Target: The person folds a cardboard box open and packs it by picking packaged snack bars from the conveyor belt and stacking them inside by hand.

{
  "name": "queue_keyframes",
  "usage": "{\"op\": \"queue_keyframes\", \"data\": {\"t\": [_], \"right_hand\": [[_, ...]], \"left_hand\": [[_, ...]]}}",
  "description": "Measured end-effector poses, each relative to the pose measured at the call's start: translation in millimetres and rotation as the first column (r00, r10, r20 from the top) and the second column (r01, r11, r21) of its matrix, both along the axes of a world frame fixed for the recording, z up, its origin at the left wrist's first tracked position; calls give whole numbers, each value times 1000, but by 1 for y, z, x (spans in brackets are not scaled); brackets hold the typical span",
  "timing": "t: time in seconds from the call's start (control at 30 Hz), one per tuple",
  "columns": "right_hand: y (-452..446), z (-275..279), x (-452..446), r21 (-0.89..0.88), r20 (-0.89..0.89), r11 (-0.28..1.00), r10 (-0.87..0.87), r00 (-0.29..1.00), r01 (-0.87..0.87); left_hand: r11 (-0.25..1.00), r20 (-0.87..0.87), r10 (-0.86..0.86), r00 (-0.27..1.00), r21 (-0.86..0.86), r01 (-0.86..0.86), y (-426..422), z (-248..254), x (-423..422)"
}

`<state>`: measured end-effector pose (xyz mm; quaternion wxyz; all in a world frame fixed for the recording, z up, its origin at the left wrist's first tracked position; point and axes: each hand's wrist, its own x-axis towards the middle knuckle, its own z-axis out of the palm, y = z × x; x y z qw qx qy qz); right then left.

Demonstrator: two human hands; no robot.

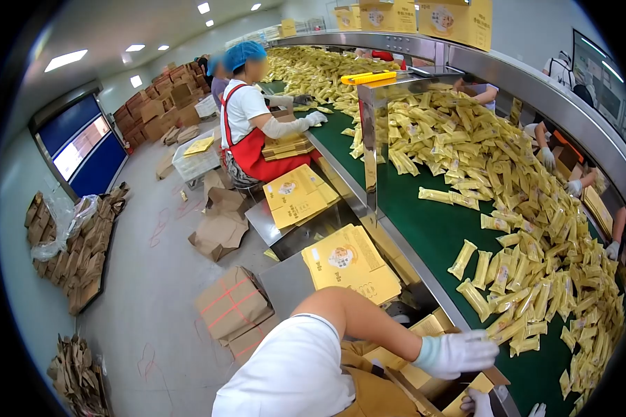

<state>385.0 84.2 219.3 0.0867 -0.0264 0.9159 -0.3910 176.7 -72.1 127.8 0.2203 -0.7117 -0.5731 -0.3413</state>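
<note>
My left hand (pixel 458 354), in a white glove with a pale cuff, reaches over an open brown carton (pixel 403 386) beside the conveyor. Its fingers are stretched out, slightly blurred, and hold nothing visible. They are close to the yellow wrapped packets (pixel 518 333) on the green belt (pixel 431 236). My right hand (pixel 477 403), also gloved, is at the bottom edge by a yellow box (pixel 469 390) in the carton; the frame cuts it off, so its grip is unclear. A further white glove tip (pixel 538 410) shows at the bottom; whose it is I cannot tell.
Flattened yellow boxes (pixel 351 264) lie in a stack on a metal stand to the left. A co-worker in a red apron (pixel 247 132) sits farther along the belt. Brown cartons (pixel 235 306) stand on the floor. A yellow cutter (pixel 368 78) lies on a metal ledge.
</note>
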Motion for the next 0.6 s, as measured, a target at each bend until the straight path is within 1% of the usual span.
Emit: {"op": "queue_keyframes", "data": {"t": [0.03, 0.07, 0.1, 0.13, 0.17, 0.27, 0.3, 0.33, 0.37, 0.4, 0.43, 0.53, 0.6], "right_hand": [[3, -24, 15, -181, 160, 964, -167, 973, 196], [7, -47, 25, -214, 142, 918, -308, 941, 333], [-3, -50, 25, -239, 120, 830, -489, 864, 504], [-12, -52, 25, -266, 103, 709, -653, 751, 653], [-2, -78, 31, -82, -61, 749, -662, 747, 657], [-5, -102, 23, -140, -227, 676, -733, 641, 723], [-10, -96, 18, -62, -217, 699, -706, 674, 713], [-19, -90, 14, -31, -209, 697, -705, 678, 716], [-22, -95, 10, -150, -168, 695, -719, 674, 704], [-24, -99, 7, -264, -125, 679, -728, 674, 685], [-26, -94, 5, -265, -97, 687, -717, 690, 677], [-24, -99, 10, -317, -80, 682, -712, 698, 659], [-12, -99, 20, -537, 107, 532, -727, 678, 655]], "left_hand": [[995, 129, 101, 987, -35, -97, -5, 5, -2], [976, 183, 107, 977, -206, -68, -6, 11, -3], [930, 236, 121, 964, -367, -26, -6, 21, -2], [857, 285, 142, 948, -515, 27, -6, 26, -2], [857, 294, 124, 948, -514, 47, 0, 20, -2], [661, 240, -10, 971, -727, 186, 6, 45, -4], [410, 299, -28, 954, -867, 284, 14, 54, -6], [542, 243, -42, 969, -809, 226, 5, 43, 0], [662, 185, -48, 982, -730, 170, -11, 21, 12], [767, 128, -45, 991, -631, 117, -22, 14, 18], [643, 165, -82, 983, -745, 179, -22, 11, 18], [628, 157, -45, 987, -764, 150, -22, 14, 26], [616, 123, -61, 990, -776, 135, -20, 17, 26]]}}
